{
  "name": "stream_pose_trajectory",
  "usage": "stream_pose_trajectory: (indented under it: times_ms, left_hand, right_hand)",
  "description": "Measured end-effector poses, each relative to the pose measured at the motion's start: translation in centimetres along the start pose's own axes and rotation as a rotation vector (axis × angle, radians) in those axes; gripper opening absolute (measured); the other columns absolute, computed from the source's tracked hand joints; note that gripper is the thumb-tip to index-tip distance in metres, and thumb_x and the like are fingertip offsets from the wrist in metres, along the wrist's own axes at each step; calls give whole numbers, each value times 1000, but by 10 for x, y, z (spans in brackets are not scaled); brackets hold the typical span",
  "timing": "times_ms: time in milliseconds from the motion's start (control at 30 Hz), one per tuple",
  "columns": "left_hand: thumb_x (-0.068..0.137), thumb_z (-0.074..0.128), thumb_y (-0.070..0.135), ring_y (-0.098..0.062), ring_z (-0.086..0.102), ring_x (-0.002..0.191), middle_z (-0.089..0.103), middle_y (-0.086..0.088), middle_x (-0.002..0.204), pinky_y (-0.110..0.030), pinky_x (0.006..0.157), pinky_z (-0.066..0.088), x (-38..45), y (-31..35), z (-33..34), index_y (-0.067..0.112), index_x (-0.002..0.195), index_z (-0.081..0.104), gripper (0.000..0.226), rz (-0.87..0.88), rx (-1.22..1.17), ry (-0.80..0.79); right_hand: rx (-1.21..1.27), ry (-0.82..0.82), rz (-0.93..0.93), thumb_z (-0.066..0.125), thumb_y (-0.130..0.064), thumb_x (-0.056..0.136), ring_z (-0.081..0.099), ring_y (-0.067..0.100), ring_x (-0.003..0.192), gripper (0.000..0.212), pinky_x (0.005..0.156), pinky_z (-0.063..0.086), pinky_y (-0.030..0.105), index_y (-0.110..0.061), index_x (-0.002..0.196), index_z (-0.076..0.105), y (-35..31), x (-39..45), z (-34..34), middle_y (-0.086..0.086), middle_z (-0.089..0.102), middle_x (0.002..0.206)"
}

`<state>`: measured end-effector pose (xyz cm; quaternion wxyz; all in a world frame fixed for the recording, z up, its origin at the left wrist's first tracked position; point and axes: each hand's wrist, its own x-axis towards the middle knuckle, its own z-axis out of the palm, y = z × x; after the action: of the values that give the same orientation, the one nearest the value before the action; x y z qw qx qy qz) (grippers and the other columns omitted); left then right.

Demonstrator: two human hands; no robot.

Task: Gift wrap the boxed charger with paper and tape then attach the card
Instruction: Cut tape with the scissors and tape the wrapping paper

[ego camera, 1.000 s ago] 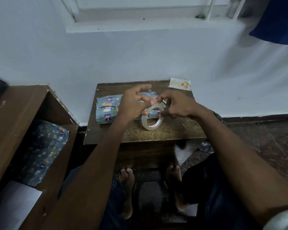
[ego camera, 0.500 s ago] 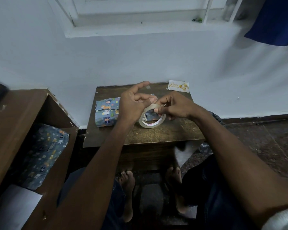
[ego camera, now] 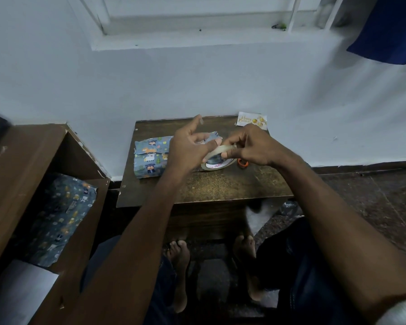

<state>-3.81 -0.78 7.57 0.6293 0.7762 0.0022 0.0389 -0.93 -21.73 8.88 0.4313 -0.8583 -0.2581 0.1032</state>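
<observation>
Head view: clear round tape roll (ego camera: 217, 158), tilted over the brown wooden table (ego camera: 220, 188) centre, pinched by right hand (ego camera: 251, 146); left hand (ego camera: 188, 148) thumb on its rim, forefinger raised. Blue animal-print wrapped box (ego camera: 150, 157) near left edge. White birthday card (ego camera: 252, 120) at far right corner.

Home room: small wooden table (ego camera: 220, 191), window sill (ego camera: 209, 39)

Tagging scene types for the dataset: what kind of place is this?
Probably a room in a home, not a workshop: a small wooden table against a painted wall under a window sill, bare feet on a stone floor, blue cloth hanging.
</observation>
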Motion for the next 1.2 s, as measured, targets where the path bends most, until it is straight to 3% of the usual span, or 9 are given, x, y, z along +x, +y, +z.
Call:
stream_pose_trajectory:
  times_ms: [100, 133, 233, 467, 567, 767, 967, 1067, 1200]
  left_hand:
    - [97, 76, 29, -11, 78, 90, 80, 4, 115, -47, 81, 65, 6, -11, -4, 21, 161, 44, 71, -37, 139, 57]
    - [101, 71, 28, -7, 77, 85, 79, 3, 114, -44, 79, 65, 8, -13, -6, 21, 160, 44, 65, -44, 147, 73]
    - [105, 63, 18, -6, 76, 94, 77, 3, 120, -37, 76, 60, 13, -17, -16, 20, 157, 45, 56, -34, 151, 88]
    - [83, 90, 16, -20, 64, 125, 68, -5, 133, -41, 109, 52, 14, -40, -53, 18, 170, 15, 115, 47, 477, -88]
    - [78, 94, 24, -23, 58, 135, 65, 1, 141, -50, 116, 43, 15, -48, -60, 19, 171, 9, 126, 86, 648, -114]
    - [75, 94, 13, -21, 56, 135, 63, 2, 143, -43, 111, 48, 16, -49, -62, 22, 171, 8, 129, 98, 663, -124]
    - [73, 95, 9, -14, 64, 122, 67, 9, 123, -30, 106, 49, 11, -47, -86, 20, 171, 10, 130, 64, 572, -94]
    - [72, 98, 18, -12, 64, 118, 67, 18, 115, -38, 109, 41, 8, -46, -100, 22, 171, 11, 132, 65, 616, -7]
    - [72, 97, 23, -22, 48, 131, 63, 14, 124, -38, 96, 25, 5, -40, -110, 25, 170, 9, 132, -11, 688, 108]
  right_hand:
    - [-39, 30, -7, 83, -29, 87, 58, 33, 59, 13, 56, 42, 35, -24, 99, 84, -6, 0, -3, 4, 73, 71]
    - [-63, 46, 9, 84, -25, 88, 57, 17, 55, 10, 54, 41, 29, -19, 97, 84, -7, 0, -5, -6, 71, 67]
    - [-197, 116, 62, 84, -22, 87, 54, -1, 54, 4, 55, 35, 15, -18, 88, 84, -8, -3, -11, -20, 65, 58]
    - [-415, 402, 233, 70, -53, 74, 57, 22, 61, 36, 61, 46, 34, -18, 78, 79, -2, -4, -22, 7, 65, 62]
    - [-525, 460, 318, 68, -37, 82, 59, 36, 73, 25, 61, 44, 35, -14, 74, 72, 6, 8, -11, 9, 60, 64]
    - [-642, 199, 420, 66, -27, 84, 60, 31, 78, 23, 56, 31, 27, -12, 68, 56, 23, 42, 20, 9, 59, 77]
    - [-532, 479, 243, 66, -19, 80, 66, 38, 93, 19, 68, 45, 32, -7, 93, 72, -11, 64, 43, 15, 72, 95]
    - [-334, 183, 44, 75, -23, 79, 70, 27, 95, 31, 83, 55, 36, -11, 107, 79, -33, 75, 73, 9, 77, 103]
    - [-399, -60, -115, 90, -26, 77, 63, 22, 113, 54, 93, 43, 24, -8, 126, 75, -41, 82, 105, 7, 71, 123]
